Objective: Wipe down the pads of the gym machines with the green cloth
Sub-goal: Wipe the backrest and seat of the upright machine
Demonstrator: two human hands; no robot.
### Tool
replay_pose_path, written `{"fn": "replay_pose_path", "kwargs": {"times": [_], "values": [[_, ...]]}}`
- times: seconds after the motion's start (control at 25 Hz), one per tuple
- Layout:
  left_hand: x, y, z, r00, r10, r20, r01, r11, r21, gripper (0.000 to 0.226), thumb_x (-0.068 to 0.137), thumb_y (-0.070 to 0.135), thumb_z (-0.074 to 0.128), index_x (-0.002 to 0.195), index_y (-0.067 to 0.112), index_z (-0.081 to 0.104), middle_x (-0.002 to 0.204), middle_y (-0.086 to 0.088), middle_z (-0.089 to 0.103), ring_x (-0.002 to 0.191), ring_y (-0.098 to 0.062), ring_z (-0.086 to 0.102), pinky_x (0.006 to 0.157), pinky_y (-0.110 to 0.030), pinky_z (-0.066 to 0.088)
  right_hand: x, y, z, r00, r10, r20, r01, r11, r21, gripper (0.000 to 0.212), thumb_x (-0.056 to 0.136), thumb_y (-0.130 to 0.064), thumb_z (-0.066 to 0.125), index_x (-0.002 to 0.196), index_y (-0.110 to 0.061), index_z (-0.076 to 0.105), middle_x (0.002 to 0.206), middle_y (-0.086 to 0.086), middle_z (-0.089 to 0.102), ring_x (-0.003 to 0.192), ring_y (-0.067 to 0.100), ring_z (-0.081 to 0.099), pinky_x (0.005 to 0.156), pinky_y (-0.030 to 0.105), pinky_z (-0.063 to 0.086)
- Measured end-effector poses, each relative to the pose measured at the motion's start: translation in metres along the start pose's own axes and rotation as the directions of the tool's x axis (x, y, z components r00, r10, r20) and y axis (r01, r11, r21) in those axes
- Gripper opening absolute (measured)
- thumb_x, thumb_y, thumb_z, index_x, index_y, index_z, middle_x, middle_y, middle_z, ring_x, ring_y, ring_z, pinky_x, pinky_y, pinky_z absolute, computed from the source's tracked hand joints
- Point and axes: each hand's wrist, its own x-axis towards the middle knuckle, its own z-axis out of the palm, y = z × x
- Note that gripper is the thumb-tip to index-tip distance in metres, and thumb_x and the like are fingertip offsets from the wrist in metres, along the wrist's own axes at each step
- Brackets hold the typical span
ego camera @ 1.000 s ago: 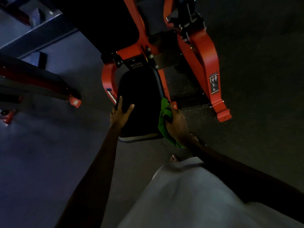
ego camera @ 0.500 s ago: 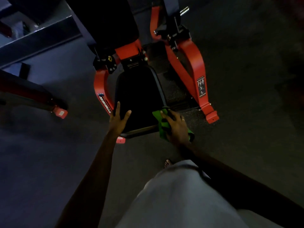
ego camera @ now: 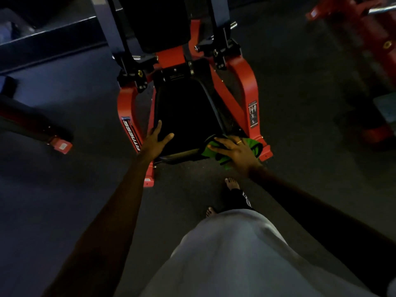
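Seat pad (ego camera: 186,116): black vinyl-look cover, matt and smooth; front edge at its 6 o'clock shows a dull sheen. Green cloth (ego camera: 256,146) at the pad's 4 o'clock corner: soft fabric, matt, creased. Machine frame (ego camera: 246,82): red painted metal, smooth satin coat, with a printed label sticker (ego camera: 252,113) on the 3 o'clock leg. Pin (ego camera: 233,24) at 1 o'clock: bare bright metal. Floor (ego camera: 310,146): dark, matt, finely speckled, rubber-like. Garment (ego camera: 235,254) at 6 o'clock: grey cloth, matt.

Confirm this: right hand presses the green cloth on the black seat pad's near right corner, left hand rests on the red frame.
Not the red frame: the head view shows the left hand on the black seat pad, near left edge. The right hand does press the green cloth.
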Motion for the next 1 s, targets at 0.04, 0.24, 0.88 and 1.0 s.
{"fn": "replay_pose_path", "kwargs": {"times": [0.04,0.24,0.88,1.0], "values": [[0.001,0.0,0.0,1.0,0.005,0.008,-0.005,1.0,0.01,0.084,0.091,0.063,0.057,0.159,0.041,0.013,0.167,-0.009,0.016,0.152,-0.035,0.021,0.123,-0.049,0.021,0.0,0.004,-0.001,1.0,0.028,-0.002,-0.028,1.0,0.009,0.065,0.086,-0.039,0.059,0.149,-0.04,0.041,0.154,0.001,0.044,0.128,0.038,0.045,0.095,0.057,0.046],[0.005,-0.004,-0.012,0.997,0.062,0.037,-0.064,0.997,0.043,0.075,0.096,0.05,0.059,0.159,0.034,0.02,0.166,-0.008,0.023,0.151,-0.029,0.024,0.123,-0.04,0.022,0.035,-0.043,0.011,0.998,-0.055,0.029,0.057,0.997,-0.052,0.061,0.08,-0.029,0.073,0.138,-0.038,0.058,0.142,0.0,0.057,0.124,0.032,0.047,0.093,0.049,0.045],[0.02,-0.031,-0.035,0.967,0.228,0.114,-0.221,0.972,-0.076,0.065,0.095,0.044,0.064,0.153,0.038,0.036,0.163,-0.009,0.03,0.15,-0.024,0.028,0.12,-0.032,0.024,0.074,-0.107,0.033,0.989,-0.149,0.018,0.15,0.976,-0.159,0.056,0.083,-0.031,0.059,0.138,-0.04,0.058,0.142,-0.001,0.057,0.122,0.032,0.05,0.093,0.046,0.045],[0.033,-0.048,-0.041,0.943,0.323,0.081,-0.321,0.946,-0.038,0.068,0.087,0.072,0.056,0.149,0.05,0.039,0.153,-0.007,0.045,0.143,-0.023,0.041,0.118,-0.037,0.031,0.088,-0.139,0.038,0.993,-0.103,0.051,0.11,0.981,-0.158,0.06,0.079,-0.028,0.067,0.138,-0.04,0.057,0.144,-0.002,0.055,0.123,0.031,0.049,0.094,0.045,0.041]]}}
